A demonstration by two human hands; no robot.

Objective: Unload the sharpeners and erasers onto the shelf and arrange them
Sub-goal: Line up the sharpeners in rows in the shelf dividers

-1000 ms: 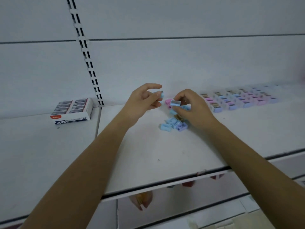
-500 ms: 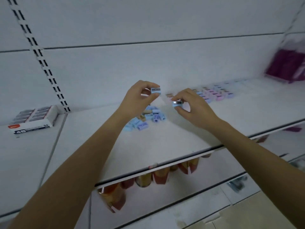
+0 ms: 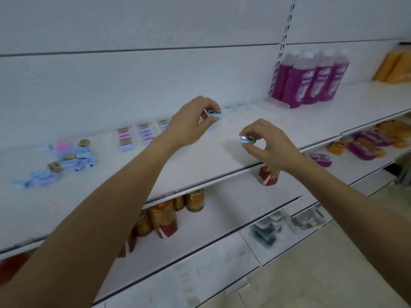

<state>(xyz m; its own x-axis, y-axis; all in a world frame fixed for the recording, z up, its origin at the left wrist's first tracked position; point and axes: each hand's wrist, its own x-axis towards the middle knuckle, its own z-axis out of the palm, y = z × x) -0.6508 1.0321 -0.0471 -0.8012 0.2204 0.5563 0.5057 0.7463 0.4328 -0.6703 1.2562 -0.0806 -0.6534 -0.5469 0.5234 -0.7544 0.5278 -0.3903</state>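
My left hand (image 3: 191, 123) pinches a small blue sharpener (image 3: 214, 114) above the white shelf (image 3: 200, 161), over the right end of the arranged rows. My right hand (image 3: 264, 144) pinches another blue sharpener (image 3: 246, 139) a little lower and to the right, above bare shelf. Short rows of pink, purple and blue sharpeners (image 3: 135, 135) stand lined up behind my left forearm. A loose pile of blue, purple and pink sharpeners (image 3: 64, 163) lies at the far left of the shelf.
Purple bottles (image 3: 311, 81) stand at the back right, orange packs (image 3: 393, 67) beyond them. Below the shelf are jars and red packets (image 3: 169, 214), with purple and orange packs (image 3: 367, 145) on the lower right shelf. A slotted upright (image 3: 282, 45) runs up the back wall.
Both hands have carried their sharpeners to the right, away from the loose pile, to the far end of the arranged rows. The view swung right; the eraser box has left view.
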